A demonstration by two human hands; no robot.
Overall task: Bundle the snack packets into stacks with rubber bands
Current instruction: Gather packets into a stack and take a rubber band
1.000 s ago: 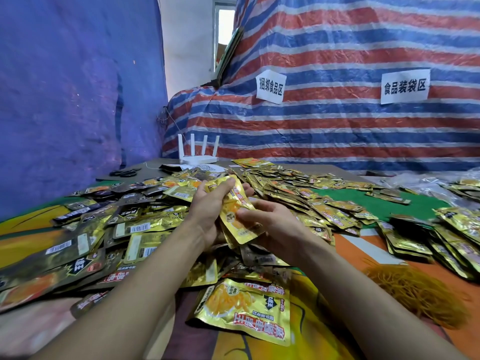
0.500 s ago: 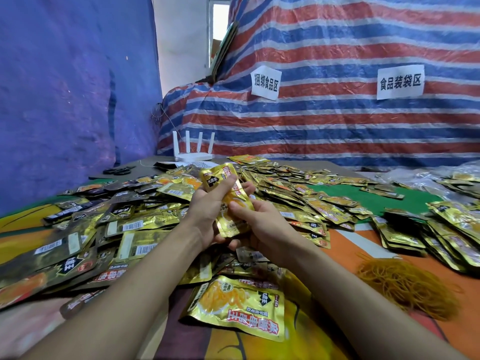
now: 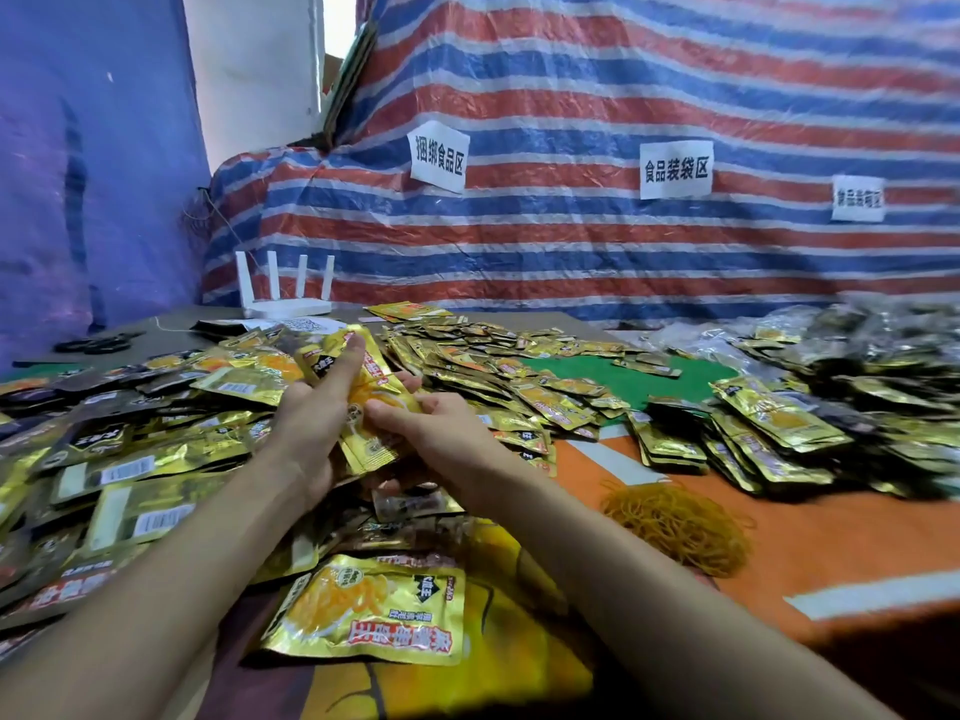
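Observation:
Both hands hold a small stack of gold snack packets [image 3: 370, 407] upright above the table. My left hand [image 3: 311, 413] grips the stack's left side, its index finger stretched up along the front. My right hand [image 3: 431, 428] grips the stack's right edge, thumb on the front. Loose gold packets [image 3: 156, 459] cover the table on the left and behind the hands. One large packet [image 3: 374, 610] lies face up near me. A pile of yellow rubber bands [image 3: 675, 527] sits on the orange cloth right of my right forearm.
Bundled packet stacks [image 3: 753, 439] lie at the right, with clear plastic bags [image 3: 831, 335] behind them. A white router [image 3: 283, 298] stands at the table's back left. A striped tarp [image 3: 571, 226] with paper labels walls the back. Black scissors [image 3: 93, 344] lie far left.
The held stack has turned more upright and tightened between my hands. My left index finger has stretched up along the stack's front. The view has shifted slightly.

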